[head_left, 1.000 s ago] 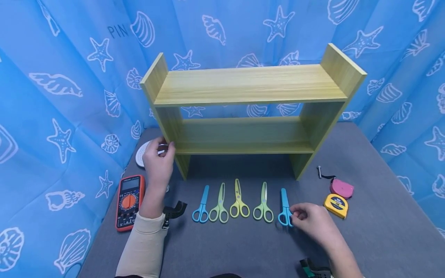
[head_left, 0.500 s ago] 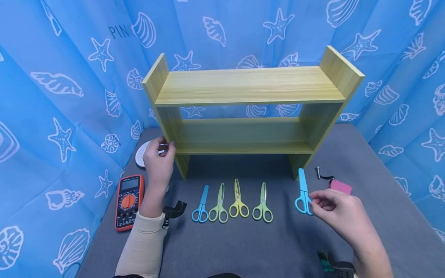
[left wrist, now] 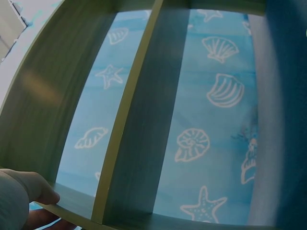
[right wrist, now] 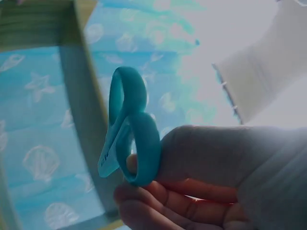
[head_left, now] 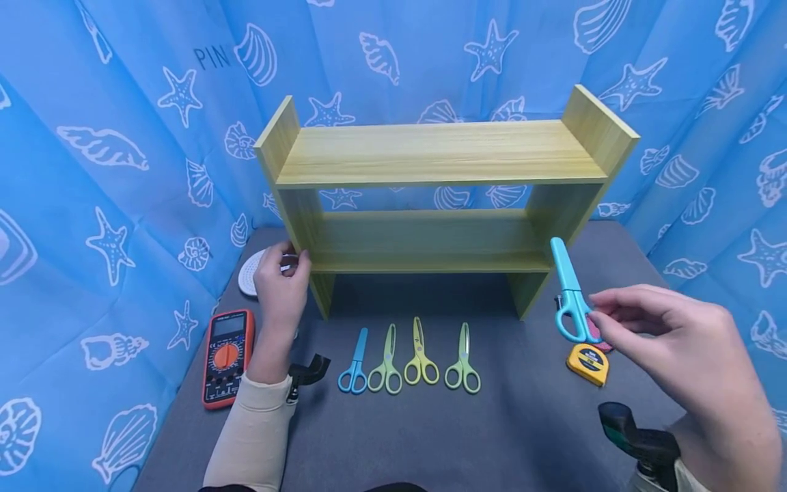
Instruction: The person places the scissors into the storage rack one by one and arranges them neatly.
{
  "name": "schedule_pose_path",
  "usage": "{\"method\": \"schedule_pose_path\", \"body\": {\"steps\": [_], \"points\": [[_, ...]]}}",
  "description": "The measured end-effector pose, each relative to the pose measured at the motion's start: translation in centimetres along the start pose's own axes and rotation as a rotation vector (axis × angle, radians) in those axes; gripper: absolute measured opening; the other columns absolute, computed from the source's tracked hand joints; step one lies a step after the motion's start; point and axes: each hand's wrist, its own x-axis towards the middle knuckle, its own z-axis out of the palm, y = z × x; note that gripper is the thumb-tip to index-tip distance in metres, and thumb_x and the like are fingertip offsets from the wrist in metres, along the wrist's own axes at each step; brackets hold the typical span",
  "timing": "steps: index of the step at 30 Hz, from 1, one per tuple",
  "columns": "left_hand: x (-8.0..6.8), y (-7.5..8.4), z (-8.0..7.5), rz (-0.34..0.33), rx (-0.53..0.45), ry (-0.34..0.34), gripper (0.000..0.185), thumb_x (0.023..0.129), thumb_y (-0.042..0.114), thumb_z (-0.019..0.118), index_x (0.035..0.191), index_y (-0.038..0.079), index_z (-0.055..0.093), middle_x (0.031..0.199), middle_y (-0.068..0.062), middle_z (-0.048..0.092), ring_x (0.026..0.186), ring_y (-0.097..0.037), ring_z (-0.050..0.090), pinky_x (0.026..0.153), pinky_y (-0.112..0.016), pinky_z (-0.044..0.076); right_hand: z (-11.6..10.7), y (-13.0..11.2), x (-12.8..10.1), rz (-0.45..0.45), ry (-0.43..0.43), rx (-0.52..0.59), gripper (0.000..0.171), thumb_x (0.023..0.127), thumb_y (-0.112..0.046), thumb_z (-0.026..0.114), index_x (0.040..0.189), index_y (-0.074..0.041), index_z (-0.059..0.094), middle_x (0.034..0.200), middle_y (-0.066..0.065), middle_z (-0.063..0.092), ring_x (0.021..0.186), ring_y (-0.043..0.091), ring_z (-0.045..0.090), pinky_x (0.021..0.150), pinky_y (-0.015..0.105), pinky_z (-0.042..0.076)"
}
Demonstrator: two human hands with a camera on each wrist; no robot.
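My right hand (head_left: 621,320) pinches the handles of blue scissors (head_left: 568,295) and holds them in the air, blades pointing up, just right of the wooden shelf (head_left: 439,154). The right wrist view shows the blue scissors' handle loops (right wrist: 129,129) between my fingers (right wrist: 158,194). My left hand (head_left: 281,273) grips the shelf's left side panel near its lower board; its thumb (left wrist: 36,187) rests on the board's edge. A row of several scissors lies on the grey table in front of the shelf: one blue pair (head_left: 354,365) and three green ones (head_left: 421,359).
An orange multimeter (head_left: 225,355) lies at the left front, a white round disc (head_left: 249,272) behind my left hand. A yellow tape measure (head_left: 588,363) and a pink object behind it sit right of the shelf. Blue patterned curtains (head_left: 98,171) close in the table.
My right hand lifted the blue scissors from the right end of the row and carried them up and to the right, beside the shelf. The left hand stayed put.
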Motion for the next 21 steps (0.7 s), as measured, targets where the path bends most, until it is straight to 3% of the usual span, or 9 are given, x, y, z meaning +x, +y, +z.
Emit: {"method": "schedule_pose_path", "body": {"steps": [2, 5, 15, 21], "points": [[0.0, 0.0, 0.0, -0.003, 0.003, -0.003, 0.021, 0.097, 0.008, 0.068, 0.114, -0.003, 0.069, 0.105, -0.014, 0.066, 0.092, -0.024, 0.067, 0.074, -0.023, 0.06, -0.6, -0.7, 0.7, 0.005, 0.005, 0.019, 0.029, 0.079, 0.011, 0.082, 0.105, -0.001, 0.077, 0.09, -0.02, 0.068, 0.069, -0.007, 0.066, 0.065, 0.004, 0.051], [-0.1, 0.0, -0.2, -0.006, 0.0, -0.001, 0.021, 0.097, 0.008, 0.068, 0.115, -0.003, 0.069, 0.105, -0.014, 0.066, 0.092, -0.024, 0.067, 0.074, -0.02, 0.059, -1.3, -2.1, 2.1, 0.001, 0.027, 0.048, 0.027, 0.08, 0.008, 0.082, 0.105, -0.001, 0.077, 0.088, -0.023, 0.069, 0.068, -0.006, 0.067, 0.066, 0.004, 0.051], [0.1, -0.5, 0.0, 0.033, -0.014, 0.005, 0.019, 0.096, 0.006, 0.068, 0.112, -0.004, 0.07, 0.104, -0.014, 0.066, 0.092, -0.027, 0.067, 0.075, -0.015, 0.056, -2.3, -6.2, 7.4, 0.009, 0.075, 0.121, 0.018, 0.085, -0.009, 0.084, 0.102, -0.006, 0.08, 0.083, -0.003, 0.075, 0.068, 0.007, 0.069, 0.064, 0.008, 0.052], [0.3, -0.5, 0.0, 0.042, -0.006, 0.013, 0.019, 0.095, 0.006, 0.068, 0.112, -0.004, 0.07, 0.103, -0.015, 0.067, 0.091, -0.026, 0.067, 0.074, -0.017, 0.057, -1.9, -8.4, 11.2, 0.077, 0.053, 0.144, 0.024, 0.087, -0.026, 0.083, 0.107, -0.012, 0.08, 0.094, 0.005, 0.075, 0.084, 0.02, 0.065, 0.066, 0.014, 0.053]]}}
